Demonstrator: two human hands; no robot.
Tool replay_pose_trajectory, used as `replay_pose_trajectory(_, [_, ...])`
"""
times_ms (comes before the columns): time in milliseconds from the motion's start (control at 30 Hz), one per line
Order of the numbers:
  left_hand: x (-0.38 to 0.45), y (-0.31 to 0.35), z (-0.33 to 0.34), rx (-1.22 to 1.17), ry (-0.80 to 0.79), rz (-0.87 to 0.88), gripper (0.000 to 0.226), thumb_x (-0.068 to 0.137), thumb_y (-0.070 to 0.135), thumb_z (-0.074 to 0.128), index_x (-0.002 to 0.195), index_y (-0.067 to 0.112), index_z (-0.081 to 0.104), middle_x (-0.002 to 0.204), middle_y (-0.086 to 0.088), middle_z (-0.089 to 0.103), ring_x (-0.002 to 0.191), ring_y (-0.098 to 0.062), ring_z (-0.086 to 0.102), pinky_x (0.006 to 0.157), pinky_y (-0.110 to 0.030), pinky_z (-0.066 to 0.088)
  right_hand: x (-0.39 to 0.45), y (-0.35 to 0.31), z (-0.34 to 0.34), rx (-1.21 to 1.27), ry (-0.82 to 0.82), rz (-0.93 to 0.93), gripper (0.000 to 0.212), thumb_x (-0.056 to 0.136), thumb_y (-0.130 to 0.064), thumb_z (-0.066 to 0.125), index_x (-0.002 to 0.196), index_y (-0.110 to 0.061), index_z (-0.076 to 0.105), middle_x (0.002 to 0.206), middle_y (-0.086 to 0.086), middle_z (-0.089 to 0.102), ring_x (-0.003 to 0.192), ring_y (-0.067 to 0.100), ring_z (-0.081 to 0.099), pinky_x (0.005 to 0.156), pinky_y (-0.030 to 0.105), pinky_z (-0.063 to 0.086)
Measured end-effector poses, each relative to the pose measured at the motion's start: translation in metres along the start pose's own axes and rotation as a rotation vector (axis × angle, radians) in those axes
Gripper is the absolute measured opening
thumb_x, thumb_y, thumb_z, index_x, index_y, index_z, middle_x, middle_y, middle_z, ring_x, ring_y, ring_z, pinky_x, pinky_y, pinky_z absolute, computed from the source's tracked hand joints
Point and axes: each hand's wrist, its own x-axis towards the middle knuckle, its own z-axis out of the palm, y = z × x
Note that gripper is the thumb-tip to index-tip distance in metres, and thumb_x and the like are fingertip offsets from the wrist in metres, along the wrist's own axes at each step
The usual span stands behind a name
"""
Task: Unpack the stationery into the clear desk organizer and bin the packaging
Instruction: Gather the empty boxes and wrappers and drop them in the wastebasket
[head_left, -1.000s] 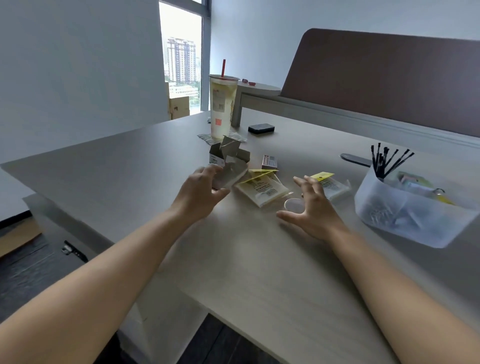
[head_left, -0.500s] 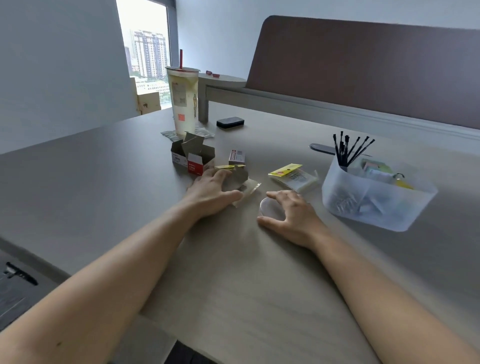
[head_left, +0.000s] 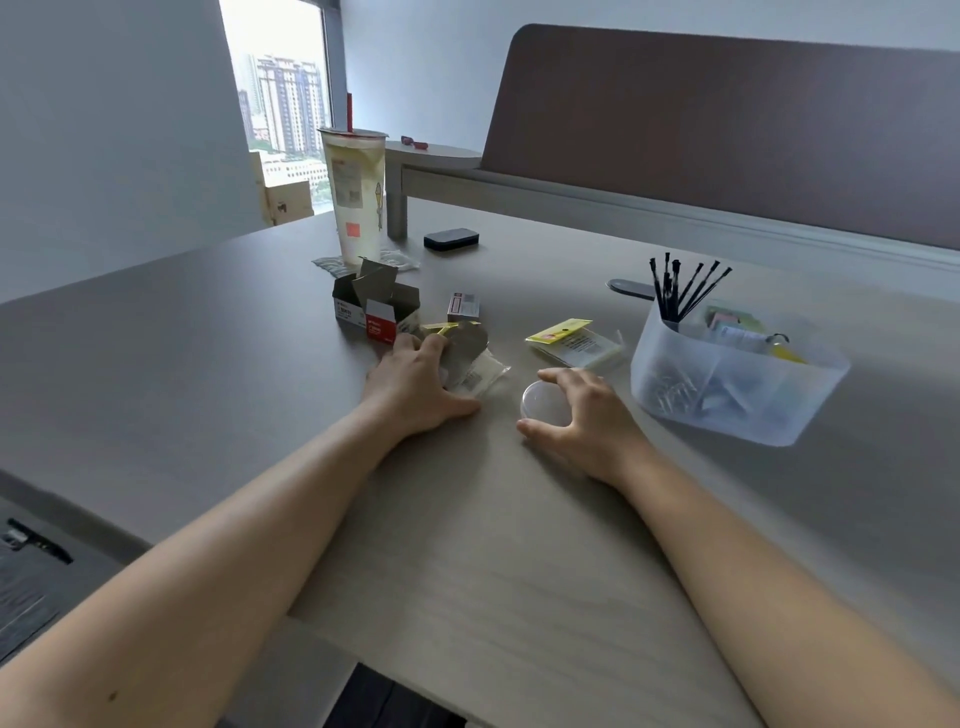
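My left hand (head_left: 415, 384) lies on a clear plastic packet (head_left: 475, 376) with a yellow header and a grey card piece, its fingers curled over them on the desk. My right hand (head_left: 587, 415) cups a small round clear plastic case (head_left: 543, 400), thumb in front and fingers over its far side. The clear desk organizer (head_left: 727, 384) stands to the right, holding black pens, clips and small items. Another yellow-header packet (head_left: 574, 340) lies between my right hand and the organizer. Opened red and white cardboard boxes (head_left: 374, 309) sit just beyond my left hand.
A tall drink cup (head_left: 356, 195) with a red straw stands at the back on a wrapper. A small printed box (head_left: 462, 306), a black flat device (head_left: 451, 240) and a dark oval cable port (head_left: 631, 287) lie further back. A brown partition runs along the desk's far edge.
My left hand came down from the cardboard boxes onto the packet and card piece. My right hand closed around the round clear case. The view shifted to the right.
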Motion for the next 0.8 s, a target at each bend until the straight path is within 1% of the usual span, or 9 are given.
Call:
replay_pose_trajectory(167, [-0.017,-0.012,-0.012,-0.088,0.045,0.032,0.082,0.07,0.038,0.072,0.137,0.012,0.032,0.135,-0.014,0.031,0.124,-0.029,0.034,0.106,-0.033,0.033,-0.007,-0.01,0.001,0.076,0.015,-0.034,0.063,0.076,-0.029,0.068,0.13,-0.012,0.041,0.136,0.009,0.042,0.129,0.023,0.033,0.102,0.023,0.023])
replay_pose_trajectory(300, [-0.045,-0.032,-0.033,-0.144,0.1,0.017,0.086,0.068,0.031,0.075,0.138,0.013,0.028,0.135,-0.013,0.031,0.124,-0.026,0.032,0.104,-0.033,0.035,-0.014,-0.031,0.009,0.135,0.004,-0.047,0.07,0.072,-0.027,0.072,0.131,-0.01,0.039,0.136,0.012,0.039,0.13,0.023,0.032,0.105,0.025,0.023])
replay_pose_trajectory(367, [-0.066,-0.047,-0.048,-0.16,0.148,0.011,0.089,0.066,0.027,0.076,0.139,0.018,0.026,0.134,-0.014,0.033,0.121,-0.027,0.033,0.1,-0.033,0.038,-0.019,-0.05,0.017,0.147,-0.017,-0.072,0.072,0.072,-0.027,0.073,0.132,-0.01,0.037,0.136,0.012,0.037,0.129,0.024,0.032,0.106,0.027,0.024])
replay_pose_trajectory(433, [-0.092,-0.066,-0.065,-0.154,0.193,-0.009,0.093,0.067,0.024,0.077,0.141,0.021,0.02,0.135,-0.015,0.032,0.122,-0.028,0.033,0.097,-0.033,0.036,-0.024,-0.072,0.026,0.144,-0.044,-0.116,0.074,0.071,-0.028,0.073,0.133,-0.009,0.035,0.137,0.013,0.037,0.129,0.025,0.032,0.106,0.029,0.025])
replay_pose_trajectory(533, [-0.134,-0.097,-0.092,-0.136,0.22,-0.117,0.104,0.067,0.026,0.077,0.144,0.013,0.007,0.14,-0.016,0.028,0.128,-0.03,0.029,0.105,-0.038,0.031,-0.032,-0.112,0.042,0.146,-0.086,-0.19,0.075,0.072,-0.029,0.072,0.134,-0.008,0.033,0.139,0.013,0.037,0.129,0.026,0.033,0.106,0.03,0.026])
replay_pose_trajectory(600, [-0.163,-0.121,-0.11,-0.135,0.232,-0.216,0.111,0.063,0.036,0.075,0.144,0.007,0.005,0.141,-0.017,0.026,0.131,-0.03,0.024,0.107,-0.035,0.025,-0.037,-0.14,0.053,0.154,-0.1,-0.251,0.075,0.073,-0.029,0.072,0.133,-0.007,0.034,0.139,0.013,0.039,0.129,0.026,0.035,0.105,0.029,0.027])
replay_pose_trajectory(667, [-0.193,-0.144,-0.127,-0.122,0.249,-0.299,0.112,0.056,0.045,0.067,0.143,0.006,0.008,0.142,-0.016,0.026,0.133,-0.027,0.022,0.107,-0.032,0.022,-0.043,-0.17,0.065,0.165,-0.111,-0.332,0.074,0.073,-0.031,0.072,0.133,-0.008,0.035,0.138,0.012,0.041,0.127,0.024,0.037,0.104,0.029,0.03])
replay_pose_trajectory(700, [-0.208,-0.156,-0.135,-0.105,0.26,-0.325,0.109,0.058,0.045,0.068,0.143,0.006,0.012,0.14,-0.016,0.028,0.132,-0.027,0.025,0.106,-0.031,0.024,-0.046,-0.186,0.072,0.171,-0.11,-0.375,0.074,0.073,-0.033,0.072,0.133,-0.01,0.036,0.137,0.011,0.042,0.127,0.023,0.038,0.103,0.029,0.031])
replay_pose_trajectory(800, [-0.254,-0.192,-0.151,-0.043,0.288,-0.391,0.095,0.064,0.041,0.071,0.139,0.008,0.023,0.13,-0.014,0.037,0.117,-0.024,0.036,0.092,-0.025,0.03,-0.059,-0.235,0.096,0.207,-0.129,-0.483,0.07,0.072,-0.035,0.071,0.131,-0.015,0.039,0.135,0.006,0.045,0.126,0.021,0.037,0.103,0.032,0.031])
